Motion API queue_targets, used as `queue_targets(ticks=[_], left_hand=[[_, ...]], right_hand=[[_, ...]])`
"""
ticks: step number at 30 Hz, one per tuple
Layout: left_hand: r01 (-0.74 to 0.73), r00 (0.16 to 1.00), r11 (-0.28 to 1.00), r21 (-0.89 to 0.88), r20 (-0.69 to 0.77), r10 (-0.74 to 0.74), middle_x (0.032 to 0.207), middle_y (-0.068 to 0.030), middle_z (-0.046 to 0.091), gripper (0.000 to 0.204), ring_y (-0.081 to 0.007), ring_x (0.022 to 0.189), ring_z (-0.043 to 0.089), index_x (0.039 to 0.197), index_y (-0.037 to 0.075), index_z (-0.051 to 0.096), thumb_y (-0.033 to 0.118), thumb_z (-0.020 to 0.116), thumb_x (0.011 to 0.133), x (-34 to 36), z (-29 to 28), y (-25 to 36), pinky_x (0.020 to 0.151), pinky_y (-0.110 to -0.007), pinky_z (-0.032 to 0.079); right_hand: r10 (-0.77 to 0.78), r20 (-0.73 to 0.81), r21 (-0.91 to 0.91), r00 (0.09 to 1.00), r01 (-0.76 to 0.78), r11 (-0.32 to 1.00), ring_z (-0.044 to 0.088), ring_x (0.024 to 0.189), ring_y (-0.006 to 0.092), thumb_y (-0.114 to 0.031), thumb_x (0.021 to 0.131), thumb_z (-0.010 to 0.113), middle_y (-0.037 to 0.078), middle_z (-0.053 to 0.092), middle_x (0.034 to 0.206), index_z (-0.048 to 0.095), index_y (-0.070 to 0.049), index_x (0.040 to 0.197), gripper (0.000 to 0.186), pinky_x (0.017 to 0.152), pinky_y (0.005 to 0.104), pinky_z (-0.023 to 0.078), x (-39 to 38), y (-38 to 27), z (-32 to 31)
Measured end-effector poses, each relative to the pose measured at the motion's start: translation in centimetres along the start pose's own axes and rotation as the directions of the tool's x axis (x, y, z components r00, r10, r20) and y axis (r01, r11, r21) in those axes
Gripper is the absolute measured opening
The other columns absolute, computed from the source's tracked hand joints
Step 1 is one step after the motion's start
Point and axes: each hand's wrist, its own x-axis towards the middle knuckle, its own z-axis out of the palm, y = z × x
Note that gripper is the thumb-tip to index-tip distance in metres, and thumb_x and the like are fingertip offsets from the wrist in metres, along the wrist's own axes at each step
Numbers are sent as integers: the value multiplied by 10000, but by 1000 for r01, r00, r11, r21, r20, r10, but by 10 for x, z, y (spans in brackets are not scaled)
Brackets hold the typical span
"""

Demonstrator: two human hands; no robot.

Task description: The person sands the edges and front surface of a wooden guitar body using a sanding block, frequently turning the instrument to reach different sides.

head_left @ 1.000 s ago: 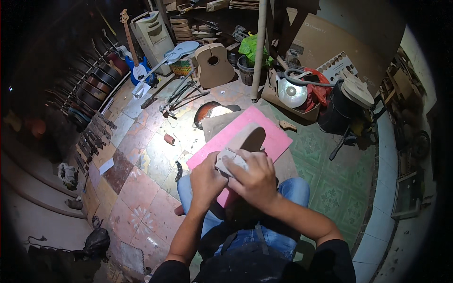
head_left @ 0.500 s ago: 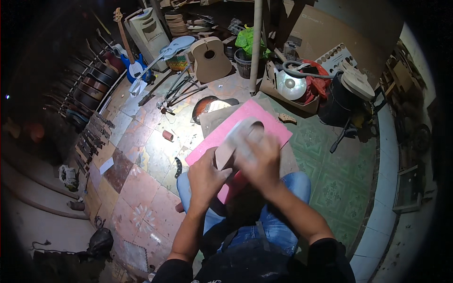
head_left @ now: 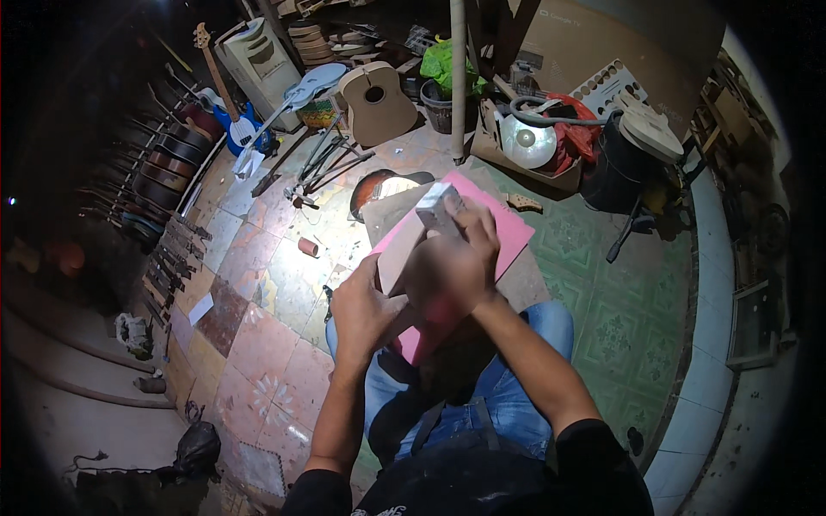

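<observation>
My left hand [head_left: 361, 310] grips the lower left end of a pale wooden piece [head_left: 396, 258], which is held over a pink board [head_left: 516, 232]. My right hand [head_left: 465, 249] is closed on a small grey block [head_left: 441, 206], pressed against the upper part of the wooden piece. The middle of that hand and part of the wood behind it are smeared and hard to make out. The pink board lies slanted on a grey-brown sheet [head_left: 387, 215] in front of my knees.
A sunburst guitar body [head_left: 366, 193] lies beyond the boards. A metal stand [head_left: 323, 168], guitars on a rack [head_left: 159, 159], an unpainted acoustic body [head_left: 379, 112], a cluttered box [head_left: 542, 172] and a black bucket [head_left: 607, 181] surround the work spot. A red cylinder [head_left: 310, 248] lies at the left.
My right hand with the grey block has moved forward and up along the wooden piece. My left hand has shifted slightly leftward and up, still holding the wood.
</observation>
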Motion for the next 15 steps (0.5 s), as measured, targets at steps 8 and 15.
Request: queue_targets(ticks=[8,15], left_hand=[[-1,999,1000,-31,-36,0,953,-196,743,573,-391,898,726,1186,76,686,206,845,651,1,0,6,771,-445,575],[114,992,993,-27,60,-112,946,-194,747,613,-377,875,737,1210,69,680,223,862,645,1,0,4,782,-436,579]], right_hand=[[13,-67,78,998,-8,997,640,1107,314,-175,723,854,106,676,1234,725,-133,1181,478,989,453,480,8,1,2],[-467,127,62,875,462,884,642,1054,323,-130,766,777,128,672,1182,729,-98,1166,404,934,441,510,12,-12,-14]])
